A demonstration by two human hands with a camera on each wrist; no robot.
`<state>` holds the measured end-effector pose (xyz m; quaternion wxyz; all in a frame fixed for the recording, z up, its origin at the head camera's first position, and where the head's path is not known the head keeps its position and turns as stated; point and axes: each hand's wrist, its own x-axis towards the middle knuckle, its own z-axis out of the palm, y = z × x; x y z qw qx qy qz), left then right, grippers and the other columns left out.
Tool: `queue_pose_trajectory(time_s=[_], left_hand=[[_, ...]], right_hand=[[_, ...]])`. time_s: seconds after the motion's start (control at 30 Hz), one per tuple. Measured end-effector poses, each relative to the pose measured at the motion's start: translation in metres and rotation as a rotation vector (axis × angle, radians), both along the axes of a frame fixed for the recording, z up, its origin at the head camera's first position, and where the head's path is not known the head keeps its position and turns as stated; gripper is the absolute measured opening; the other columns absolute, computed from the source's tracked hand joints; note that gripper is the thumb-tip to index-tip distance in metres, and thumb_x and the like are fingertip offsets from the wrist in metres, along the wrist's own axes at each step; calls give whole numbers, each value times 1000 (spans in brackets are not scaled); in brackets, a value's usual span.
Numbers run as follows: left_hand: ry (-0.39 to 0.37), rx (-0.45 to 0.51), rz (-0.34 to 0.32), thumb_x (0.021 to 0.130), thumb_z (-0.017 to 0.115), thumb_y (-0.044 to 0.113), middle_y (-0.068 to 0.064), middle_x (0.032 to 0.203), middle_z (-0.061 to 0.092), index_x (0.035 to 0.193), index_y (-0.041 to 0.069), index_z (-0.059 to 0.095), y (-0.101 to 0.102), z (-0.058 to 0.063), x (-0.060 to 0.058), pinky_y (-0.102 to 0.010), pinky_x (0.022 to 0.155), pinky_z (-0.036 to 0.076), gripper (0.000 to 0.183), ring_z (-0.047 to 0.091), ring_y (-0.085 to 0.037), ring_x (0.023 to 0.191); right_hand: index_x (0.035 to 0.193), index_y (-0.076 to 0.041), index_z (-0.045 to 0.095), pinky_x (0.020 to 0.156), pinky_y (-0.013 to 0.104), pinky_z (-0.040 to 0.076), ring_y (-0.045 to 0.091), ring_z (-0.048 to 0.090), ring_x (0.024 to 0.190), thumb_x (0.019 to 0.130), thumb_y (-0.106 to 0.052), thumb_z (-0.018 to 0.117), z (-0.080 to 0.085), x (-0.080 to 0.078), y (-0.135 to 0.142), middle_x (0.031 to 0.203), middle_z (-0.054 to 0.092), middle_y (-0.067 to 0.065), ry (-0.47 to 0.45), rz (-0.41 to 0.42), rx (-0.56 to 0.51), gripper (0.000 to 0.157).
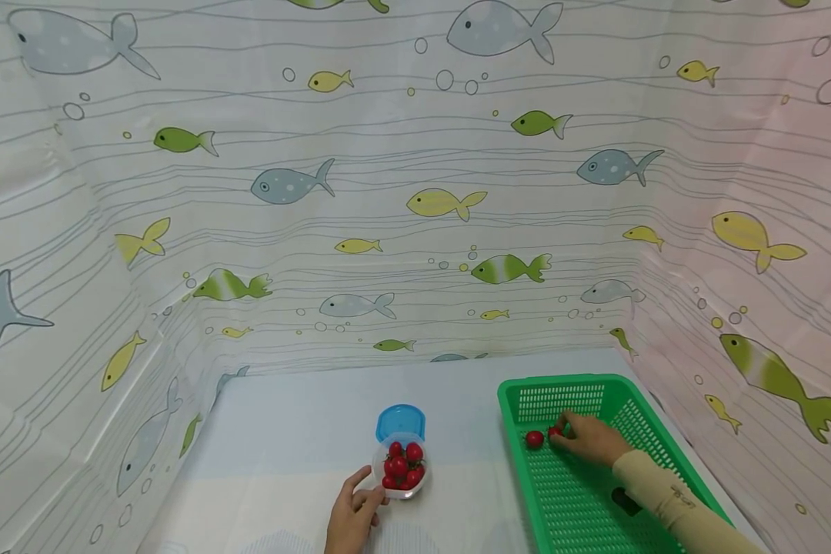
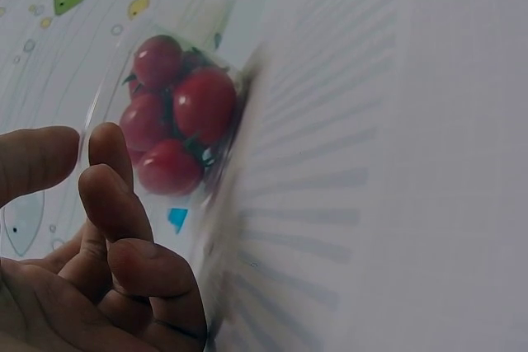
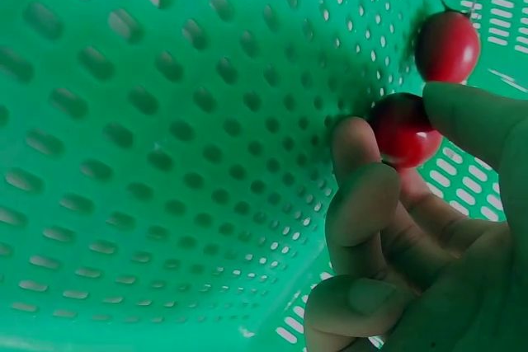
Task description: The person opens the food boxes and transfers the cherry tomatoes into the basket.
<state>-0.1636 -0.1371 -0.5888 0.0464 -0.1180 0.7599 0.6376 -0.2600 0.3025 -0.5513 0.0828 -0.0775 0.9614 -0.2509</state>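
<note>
Beige sleeve [image 1: 679, 496], nearest the camera, runs in from the lower right and crosses the near right part of a green basket [image 1: 518, 465], dark marks printed along it. Its right hand [image 1: 589, 440] is down inside the basket, thumb and fingertips pinching a red tomato [image 3: 404, 142] close to the slotted far wall; the other fingers are bent. Just beside that one, to its left in the head view, lies a second tomato [image 1: 535, 439], a bit of green stem on it in the right wrist view. Well apart from the right hand, the left hand [image 1: 349, 512] comes up from the bottom edge and pinches the rim of a clear tub [image 1: 405, 494] at its near left side, thumb and forefinger on the rim, remaining fingers curled below. Red tomatoes [image 1: 398, 466] with green stems fill the tub, heaped together. At the tub's far side is a blue lid [image 1: 400, 423]; whether the two are joined, I cannot tell. Tub and basket both stand on the white worktop [image 1: 284, 431], basket to the right. Around rises a pale sheet [image 1: 388, 269] printed with green, yellow and grey fish.
</note>
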Motion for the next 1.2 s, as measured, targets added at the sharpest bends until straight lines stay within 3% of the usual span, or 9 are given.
queue_pose_trajectory(time_s=[0.23,0.4,0.7,0.97,1.2], left_hand=[[7,0,4,99,66,36,-2,88,72,149,-5,37,1,1,2,-27,56,42,71,55,-17,67],[5,4,2,99,67,36,-2,88,72,149,-5,37,1,1,2,-27,56,42,71,55,-17,67],[-1,13,3,99,67,38,-3,89,72,149,-4,37,-1,-1,0,-27,57,42,73,56,-17,67],[-3,17,7,98,67,39,-3,88,72,149,-4,38,-1,0,1,-27,57,41,73,56,-17,67],[-5,10,6,98,67,39,-3,88,72,148,-4,38,-1,1,1,-27,59,42,72,56,-17,67]], right_hand=[[103,-10,63,61,37,49,15,63,75,93,-30,74,1,0,1,91,70,4,-16,-13,0,25],[107,-9,63,58,36,46,16,56,68,94,-32,72,4,0,3,84,66,1,-22,-19,-47,28],[116,-8,63,62,37,48,13,59,74,97,-32,70,21,-13,2,89,65,-1,160,5,-16,31],[120,-9,64,72,41,51,17,63,89,98,-28,69,54,-5,-31,100,66,-2,318,64,-28,30],[124,-14,63,64,32,47,8,55,74,98,-28,69,72,-1,-69,106,64,-3,345,99,-107,31]])
